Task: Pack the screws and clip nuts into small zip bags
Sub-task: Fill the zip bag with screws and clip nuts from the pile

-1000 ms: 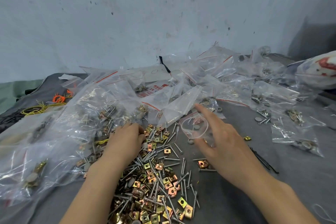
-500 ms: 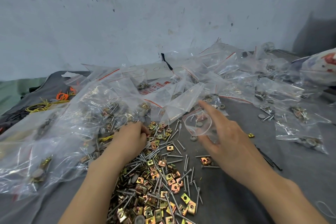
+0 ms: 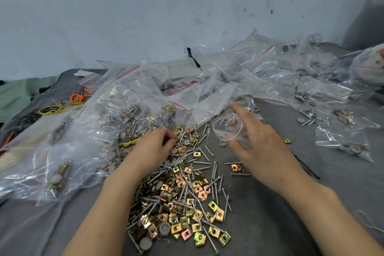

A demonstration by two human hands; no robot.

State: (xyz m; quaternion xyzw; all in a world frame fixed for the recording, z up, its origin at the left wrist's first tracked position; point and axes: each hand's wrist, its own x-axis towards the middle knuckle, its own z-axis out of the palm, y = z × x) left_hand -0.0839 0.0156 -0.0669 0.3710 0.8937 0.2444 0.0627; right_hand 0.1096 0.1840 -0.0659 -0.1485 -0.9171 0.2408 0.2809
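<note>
**Small zip bag held open beside the pile of hardware**

The zip bag (image 3: pixel 226 129) is in the right hand (image 3: pixel 266 151), just past the far right end of the pile (image 3: pixel 182 193). Its mouth is spread into an oval between the straight index finger (image 3: pixel 239 112) on the far side and the thumb (image 3: pixel 242 153) on the near side. The left hand (image 3: pixel 158 149) rests on the pile's far left end, near the bag but not touching it. Its fingertips are bunched together on a small piece (image 3: pixel 176 141), and I cannot tell which kind it is.

A second ago the left hand lay knuckles-up with its fingers dug into the pile. Now its thumb and fingertips show, drawn to a pinch. The right hand holds the bag open just as it did then.

The bag is clear and thin, with a red line at its mouth and a coppery clip nut and a grey disc showing inside. The pile runs from the near edge to the middle of the grey tabletop (image 3: pixel 270 214), mixing long silver screws (image 3: pixel 214 169) with square, yellow and copper-toned clip nuts (image 3: pixel 213 206). Filled bags (image 3: pixel 342 141) lie toward the right edge and along the far edge.
</note>
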